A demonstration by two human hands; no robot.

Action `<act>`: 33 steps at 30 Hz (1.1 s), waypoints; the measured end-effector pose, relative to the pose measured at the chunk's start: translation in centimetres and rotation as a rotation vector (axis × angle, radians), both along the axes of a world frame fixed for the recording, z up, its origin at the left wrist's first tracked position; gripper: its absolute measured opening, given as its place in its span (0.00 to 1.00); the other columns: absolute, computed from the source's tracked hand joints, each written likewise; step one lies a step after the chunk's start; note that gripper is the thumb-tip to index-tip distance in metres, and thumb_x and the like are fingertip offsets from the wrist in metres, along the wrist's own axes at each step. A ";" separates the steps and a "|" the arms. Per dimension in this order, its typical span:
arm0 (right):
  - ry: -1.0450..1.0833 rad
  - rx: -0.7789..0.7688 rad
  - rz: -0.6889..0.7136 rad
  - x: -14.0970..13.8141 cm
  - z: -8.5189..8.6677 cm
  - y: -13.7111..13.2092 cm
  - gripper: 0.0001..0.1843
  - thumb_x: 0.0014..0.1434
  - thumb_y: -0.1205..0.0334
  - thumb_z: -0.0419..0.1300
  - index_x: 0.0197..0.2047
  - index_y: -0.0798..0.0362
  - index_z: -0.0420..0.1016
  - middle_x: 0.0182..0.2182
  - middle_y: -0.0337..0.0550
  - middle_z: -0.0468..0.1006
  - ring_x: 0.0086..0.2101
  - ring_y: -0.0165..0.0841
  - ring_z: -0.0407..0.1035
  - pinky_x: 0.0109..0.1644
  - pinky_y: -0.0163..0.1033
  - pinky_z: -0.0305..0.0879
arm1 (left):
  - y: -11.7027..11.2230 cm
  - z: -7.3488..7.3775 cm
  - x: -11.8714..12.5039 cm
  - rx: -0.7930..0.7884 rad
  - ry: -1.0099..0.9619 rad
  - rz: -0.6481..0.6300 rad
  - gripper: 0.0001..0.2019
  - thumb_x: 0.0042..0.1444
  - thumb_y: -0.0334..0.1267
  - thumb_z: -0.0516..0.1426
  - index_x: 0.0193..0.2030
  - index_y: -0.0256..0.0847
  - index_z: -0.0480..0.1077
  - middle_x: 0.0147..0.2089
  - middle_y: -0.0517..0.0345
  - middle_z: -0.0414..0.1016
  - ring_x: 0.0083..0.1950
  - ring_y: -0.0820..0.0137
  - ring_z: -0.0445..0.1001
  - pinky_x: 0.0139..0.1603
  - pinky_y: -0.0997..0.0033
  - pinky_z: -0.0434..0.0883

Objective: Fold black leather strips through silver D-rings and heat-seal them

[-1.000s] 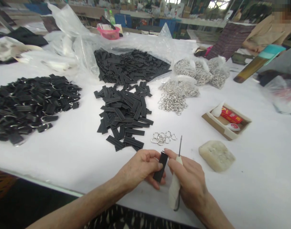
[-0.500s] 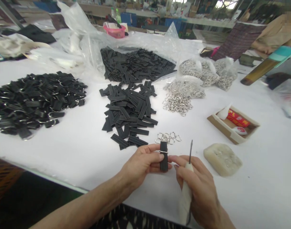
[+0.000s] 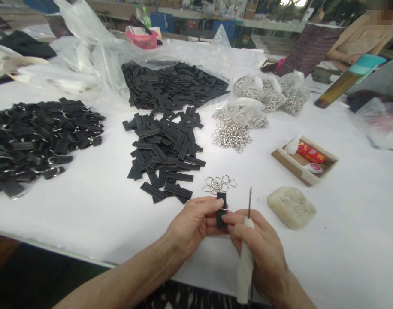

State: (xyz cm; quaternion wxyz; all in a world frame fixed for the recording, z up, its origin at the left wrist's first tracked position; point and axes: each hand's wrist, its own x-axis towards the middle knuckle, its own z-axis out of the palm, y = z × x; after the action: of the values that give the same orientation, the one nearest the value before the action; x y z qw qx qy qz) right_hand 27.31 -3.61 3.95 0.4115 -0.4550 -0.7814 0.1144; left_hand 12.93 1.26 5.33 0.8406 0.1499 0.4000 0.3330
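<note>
- Nearest, just inside the near edge of the surface, the left hand has its grip closed on a black strip, thumb in front and fingers behind, with the strip roughly upright.
- A thin metal bar crosses the strip, probably part of a ring (the thumb and fingers hide the rest).
- The right hand has its grip wrapped around a white-handled tool, its slim shaft pointing up; the fingertips touch the strip's lower part.
- The strip looks very light and flexible, firm enough to keep its shape in a pinch, and unlikely to break; the smooth metal could slide along it. The flat faces beside the bar seem the best place to take hold.
- Just beyond the hands lie loose rings, small, hard and presumably slippery, best pinched by the wire.
- A pale block lies right of the tool, away from the near edge, with a small open box behind it.
- Farther in are a heap of strips and a ring pile.
- Toward the far edge, bagged rings sit right of a larger strip heap.
</note>
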 end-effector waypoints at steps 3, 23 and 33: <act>0.248 -0.099 -0.068 -0.2 -0.4 -0.3 0.11 0.57 0.76 0.55 0.36 0.49 0.66 0.36 0.42 0.76 0.35 0.33 0.69 0.35 0.37 0.69 | -0.1 -0.1 0.5 0.046 0.056 -0.006 0.05 0.46 0.32 0.62 0.26 0.33 0.71 0.24 0.57 0.74 0.23 0.70 0.73 0.29 0.67 0.74; 0.652 -0.605 -0.375 -1.7 0.8 0.5 0.04 0.56 0.65 0.59 0.34 0.50 0.66 0.22 0.33 0.69 0.22 0.27 0.63 0.23 0.29 0.61 | -1.3 0.2 0.6 0.360 0.237 -0.111 0.09 0.57 0.37 0.56 0.39 0.32 0.72 0.37 0.47 0.79 0.39 0.62 0.77 0.47 0.59 0.72; 0.685 -0.614 -0.355 -1.8 0.9 0.9 0.04 0.56 0.64 0.59 0.33 0.51 0.65 0.24 0.35 0.69 0.23 0.28 0.64 0.22 0.29 0.61 | -1.2 -0.2 0.5 0.291 0.245 -0.107 0.10 0.55 0.38 0.58 0.37 0.33 0.73 0.36 0.47 0.79 0.37 0.61 0.78 0.45 0.60 0.73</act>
State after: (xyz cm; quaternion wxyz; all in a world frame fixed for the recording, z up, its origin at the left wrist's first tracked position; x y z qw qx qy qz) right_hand 25.47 -2.75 4.85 0.5048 -0.6175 -0.4418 0.4106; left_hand 13.42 0.05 5.09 0.7715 0.3302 0.4385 0.3217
